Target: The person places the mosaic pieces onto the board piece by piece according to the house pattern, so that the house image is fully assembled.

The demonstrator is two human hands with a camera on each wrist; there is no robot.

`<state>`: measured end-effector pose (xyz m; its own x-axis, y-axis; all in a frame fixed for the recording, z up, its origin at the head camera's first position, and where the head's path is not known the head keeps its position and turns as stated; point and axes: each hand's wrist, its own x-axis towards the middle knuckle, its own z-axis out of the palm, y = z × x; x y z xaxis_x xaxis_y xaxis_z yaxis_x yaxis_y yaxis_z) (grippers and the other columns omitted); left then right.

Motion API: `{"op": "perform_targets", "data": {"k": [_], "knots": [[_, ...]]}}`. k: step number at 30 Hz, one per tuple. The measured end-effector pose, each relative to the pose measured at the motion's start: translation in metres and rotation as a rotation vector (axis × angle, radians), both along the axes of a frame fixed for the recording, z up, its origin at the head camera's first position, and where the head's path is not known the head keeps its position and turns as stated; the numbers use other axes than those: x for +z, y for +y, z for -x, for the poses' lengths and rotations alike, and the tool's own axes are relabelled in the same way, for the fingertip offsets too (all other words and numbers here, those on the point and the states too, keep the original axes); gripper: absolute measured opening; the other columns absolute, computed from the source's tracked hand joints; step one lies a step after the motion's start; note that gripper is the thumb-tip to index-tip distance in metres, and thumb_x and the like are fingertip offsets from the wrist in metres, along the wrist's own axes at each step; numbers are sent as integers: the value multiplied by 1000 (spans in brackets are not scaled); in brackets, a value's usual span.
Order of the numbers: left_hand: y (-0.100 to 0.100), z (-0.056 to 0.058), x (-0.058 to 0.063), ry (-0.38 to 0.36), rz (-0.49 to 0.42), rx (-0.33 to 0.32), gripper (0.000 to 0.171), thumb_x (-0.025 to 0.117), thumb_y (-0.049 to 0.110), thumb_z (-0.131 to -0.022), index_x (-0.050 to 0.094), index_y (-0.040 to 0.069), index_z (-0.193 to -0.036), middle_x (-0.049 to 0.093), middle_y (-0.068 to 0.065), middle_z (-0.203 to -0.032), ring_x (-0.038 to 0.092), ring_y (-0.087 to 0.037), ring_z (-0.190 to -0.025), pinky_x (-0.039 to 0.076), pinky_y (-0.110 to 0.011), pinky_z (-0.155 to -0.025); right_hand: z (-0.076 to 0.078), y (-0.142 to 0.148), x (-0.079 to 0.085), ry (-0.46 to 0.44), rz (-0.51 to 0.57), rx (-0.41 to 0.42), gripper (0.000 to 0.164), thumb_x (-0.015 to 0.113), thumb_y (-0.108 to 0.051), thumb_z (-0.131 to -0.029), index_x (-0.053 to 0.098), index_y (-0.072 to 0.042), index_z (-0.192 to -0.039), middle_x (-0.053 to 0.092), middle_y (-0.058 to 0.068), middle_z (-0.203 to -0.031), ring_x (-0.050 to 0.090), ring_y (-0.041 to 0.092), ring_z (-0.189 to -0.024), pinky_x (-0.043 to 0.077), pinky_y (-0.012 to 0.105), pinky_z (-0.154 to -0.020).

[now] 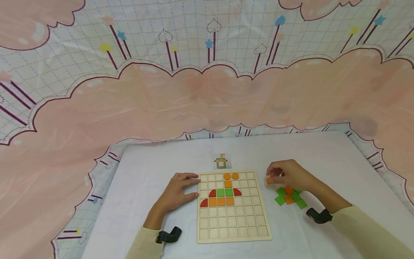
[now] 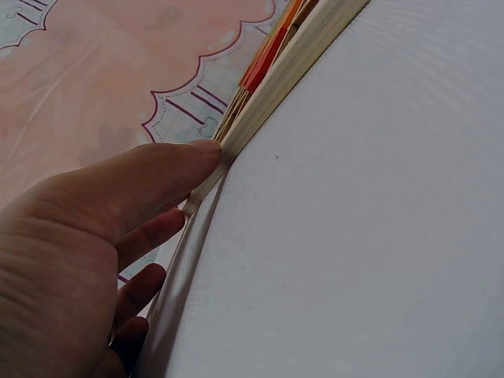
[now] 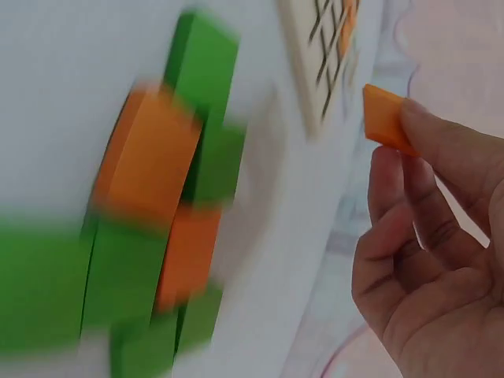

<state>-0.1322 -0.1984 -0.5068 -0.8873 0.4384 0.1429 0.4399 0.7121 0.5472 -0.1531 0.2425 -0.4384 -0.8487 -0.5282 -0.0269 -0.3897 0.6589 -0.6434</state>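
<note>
My right hand (image 1: 292, 175) pinches an orange square tile (image 3: 384, 116) between thumb and fingers, to the right of the wooden grid board (image 1: 234, 233). Against the board's left edge rests my left hand (image 1: 174, 191), its thumb and fingers fairly straight; the left wrist view shows the thumb (image 2: 177, 161) touching the rim. On the board sit two orange round tiles (image 1: 227, 176), an orange square (image 1: 228, 184), a row of two green squares (image 1: 220, 192) between red quarter-rounds (image 1: 237, 192), and below it a red quarter-round (image 1: 204, 203) beside three orange squares (image 1: 221, 201).
A loose pile of green tiles (image 1: 300, 203) and orange tiles (image 1: 288, 199) lies right of the board, under my right forearm. A small picture card (image 1: 221, 161) with a coloured grid pattern lies behind the board. White cloth (image 1: 155, 154) covers the table.
</note>
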Motion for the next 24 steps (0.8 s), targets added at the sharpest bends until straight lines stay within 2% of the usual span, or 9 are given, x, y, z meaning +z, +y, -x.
{"op": "perform_targets", "data": {"k": [6,14,17,24], "knots": [[0,0,-1,3,-4,-2,46,81,36,-86,72,22,-129,62,3,-141,51,-24,-124,41,-52,-105,-6,-34,-11,-88,98,77,16,79,-18,-90,73,-11,-103,67,-8,-88,60,9,-82,54,22,-75],[0,1,-1,2,0,0,46,81,37,-86,72,22,-129,62,3,-141,51,-24,-125,41,-52,-106,-12,-72,-25,-188,118,116,11,78,-17,-91,75,-13,-100,67,-9,-86,60,10,-81,53,21,-75],[0,0,0,1,-4,1,46,81,37,-86,73,22,-129,62,3,-141,51,-24,-125,41,-52,-106,-14,-82,-29,-189,130,132,9,78,-16,-91,75,-14,-98,67,-10,-85,60,9,-80,53,22,-73],[0,0,0,-3,-14,1,46,81,37,-86,73,21,-129,62,3,-141,50,-24,-125,40,-52,-107,-18,-93,-37,-102,124,165,8,81,-13,-87,74,-13,-92,69,-12,-81,61,1,-74,55,21,-70]]}}
